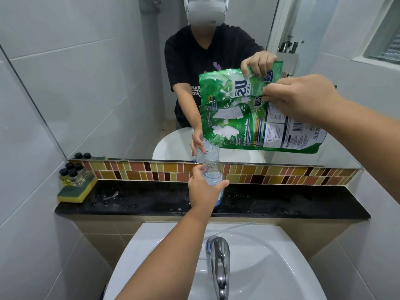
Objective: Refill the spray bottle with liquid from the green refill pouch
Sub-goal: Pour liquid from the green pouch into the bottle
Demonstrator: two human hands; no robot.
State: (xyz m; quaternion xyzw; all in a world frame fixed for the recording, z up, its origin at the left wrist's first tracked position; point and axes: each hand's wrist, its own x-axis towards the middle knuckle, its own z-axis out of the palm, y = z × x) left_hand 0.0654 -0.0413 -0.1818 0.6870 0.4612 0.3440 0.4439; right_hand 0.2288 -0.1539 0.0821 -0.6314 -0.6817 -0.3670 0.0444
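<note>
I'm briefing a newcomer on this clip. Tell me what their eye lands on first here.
First the bright green refill pouch, held tilted in the right hand at upper right, its lower corner over the open neck of the clear bottle. The left hand holds that bottle upright on the black ledge, centre frame. Behind, the mirror doubles the whole scene.

Both arms are bare from the elbow down — no watch, no rings, no bracelets on the left hand (202,188) or the right hand (300,98). The mirror (86,83) gives the rest: a black short-sleeved V-neck T-shirt (190,59) with pale lettering and a small purple print on the chest — plus a chunky white headset (205,10) with a strap going up.
</note>
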